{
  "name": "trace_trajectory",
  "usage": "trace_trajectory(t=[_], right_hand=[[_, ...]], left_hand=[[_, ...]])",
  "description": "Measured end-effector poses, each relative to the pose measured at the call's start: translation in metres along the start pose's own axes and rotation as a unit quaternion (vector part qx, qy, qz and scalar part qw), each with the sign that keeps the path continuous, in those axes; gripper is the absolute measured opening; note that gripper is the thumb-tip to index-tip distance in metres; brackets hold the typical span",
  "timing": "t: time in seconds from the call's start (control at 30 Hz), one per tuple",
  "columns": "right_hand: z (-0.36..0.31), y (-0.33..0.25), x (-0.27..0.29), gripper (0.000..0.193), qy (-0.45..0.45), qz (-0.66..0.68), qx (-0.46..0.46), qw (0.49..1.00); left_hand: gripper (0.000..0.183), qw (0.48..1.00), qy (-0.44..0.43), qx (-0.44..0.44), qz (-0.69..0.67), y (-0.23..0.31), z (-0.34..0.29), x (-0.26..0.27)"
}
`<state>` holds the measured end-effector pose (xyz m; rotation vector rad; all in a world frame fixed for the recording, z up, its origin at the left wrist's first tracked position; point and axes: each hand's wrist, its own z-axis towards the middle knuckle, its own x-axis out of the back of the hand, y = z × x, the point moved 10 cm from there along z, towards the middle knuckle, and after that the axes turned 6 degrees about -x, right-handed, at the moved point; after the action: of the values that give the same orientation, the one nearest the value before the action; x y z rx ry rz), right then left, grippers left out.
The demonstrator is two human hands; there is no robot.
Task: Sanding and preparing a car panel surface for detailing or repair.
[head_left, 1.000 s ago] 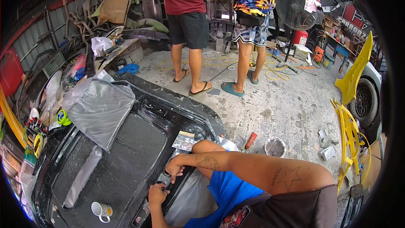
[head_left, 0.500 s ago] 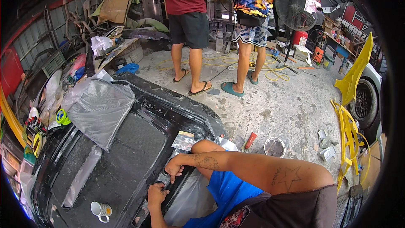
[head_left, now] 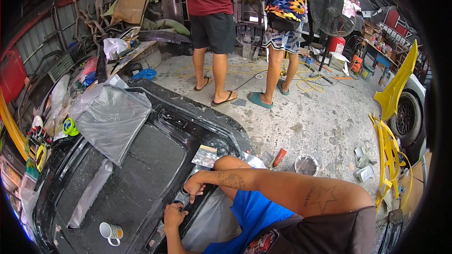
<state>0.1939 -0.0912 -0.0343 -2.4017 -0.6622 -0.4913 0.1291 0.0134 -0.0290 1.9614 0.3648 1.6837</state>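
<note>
A large black moulded panel point(head_left: 136, 160) with a raised rim and dusty, scuffed patches lies before me. Along its right rim, my right hand point(head_left: 193, 187) bends down from the wrist, index finger extended onto the surface and the other fingers curled. Just nearer to me, my left hand point(head_left: 175, 216) rests on the same rim, its fingers bent and closed around a small dark spot. Whatever either hand may hold is hidden by the fingers. Beyond my right hand, a flat grey and tan sheet point(head_left: 205, 156) sits on the rim.
On the panel are a white mug point(head_left: 111, 233), grey plastic sheeting point(head_left: 115, 120) and a pale strip point(head_left: 92, 195). A round tub point(head_left: 306, 164) and red block point(head_left: 279, 157) are on the floor. Two people stand beyond, near yellow cords point(head_left: 308, 82). Yellow parts point(head_left: 388, 148) are at right.
The whole view shifts slightly. Both hands stay at nearly the same places on the rim, with only slight movement of the left fingers.
</note>
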Motion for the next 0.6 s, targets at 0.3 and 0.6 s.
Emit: trace_trajectory(t=[0.3,0.6], right_hand=[[-0.007,-0.004,0.002,0.058,0.013,-0.009,0.000,1.000],[0.002,0.001,-0.001,0.060,-0.001,-0.008,0.002,1.000]], left_hand=[[0.035,0.999,-0.012,0.016,-0.029,0.012,-0.001,0.008],[0.035,1.000,0.009,0.005,-0.009,0.020,-0.002,0.017]])
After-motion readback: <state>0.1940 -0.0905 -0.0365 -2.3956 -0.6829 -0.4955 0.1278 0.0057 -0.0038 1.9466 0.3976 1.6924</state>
